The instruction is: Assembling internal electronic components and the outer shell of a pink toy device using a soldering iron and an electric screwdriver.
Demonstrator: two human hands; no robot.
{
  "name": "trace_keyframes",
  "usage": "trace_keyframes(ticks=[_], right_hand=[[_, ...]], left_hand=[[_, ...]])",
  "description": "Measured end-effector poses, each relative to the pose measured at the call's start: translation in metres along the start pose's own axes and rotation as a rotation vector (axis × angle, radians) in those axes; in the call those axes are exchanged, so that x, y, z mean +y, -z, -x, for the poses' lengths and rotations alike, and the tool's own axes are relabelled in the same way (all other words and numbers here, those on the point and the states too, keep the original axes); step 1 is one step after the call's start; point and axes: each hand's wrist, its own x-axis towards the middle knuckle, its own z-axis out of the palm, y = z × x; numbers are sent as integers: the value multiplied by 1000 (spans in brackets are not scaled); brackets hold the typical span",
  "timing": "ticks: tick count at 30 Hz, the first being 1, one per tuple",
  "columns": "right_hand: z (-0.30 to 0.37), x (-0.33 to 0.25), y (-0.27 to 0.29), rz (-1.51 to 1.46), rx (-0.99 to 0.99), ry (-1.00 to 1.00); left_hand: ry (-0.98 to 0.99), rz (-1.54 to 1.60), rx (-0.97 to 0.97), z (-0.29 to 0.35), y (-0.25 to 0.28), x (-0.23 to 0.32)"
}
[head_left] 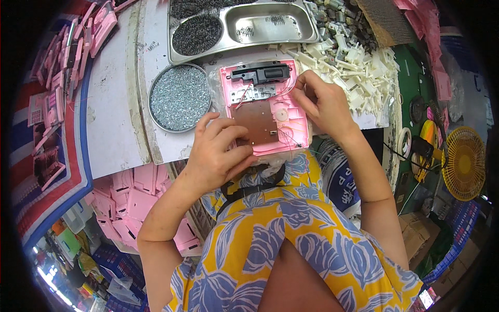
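Two hands are laid on a pink plastic housing [265, 106] lying open on the white table [112, 104]: its lower left corner is gripped by the left hand [215, 153], its right edge pinched by the right hand [322, 101]. A round tin of screws [179, 97] sits just beside it.

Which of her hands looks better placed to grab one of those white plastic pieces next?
Probably the right hand: it rests on the pink casing's right edge, beside the white plastic pieces. The left hand sits on the far side.

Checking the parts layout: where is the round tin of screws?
In the head view, the round tin of screws sits left of the pink casing, just above the left hand.
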Motion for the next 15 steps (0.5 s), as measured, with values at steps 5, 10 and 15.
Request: trace_keyframes(ticks=[5,10,15], right_hand=[[23,-31,39,-38,-203,-219],[76,-56,26,104,-186,-107],[95,-48,33,82,-92,-49]], left_hand=[[3,106,20,1,-6,-6],[122,36,-20,-22,-6,29],[70,-35,-28,-49,-36,45]])
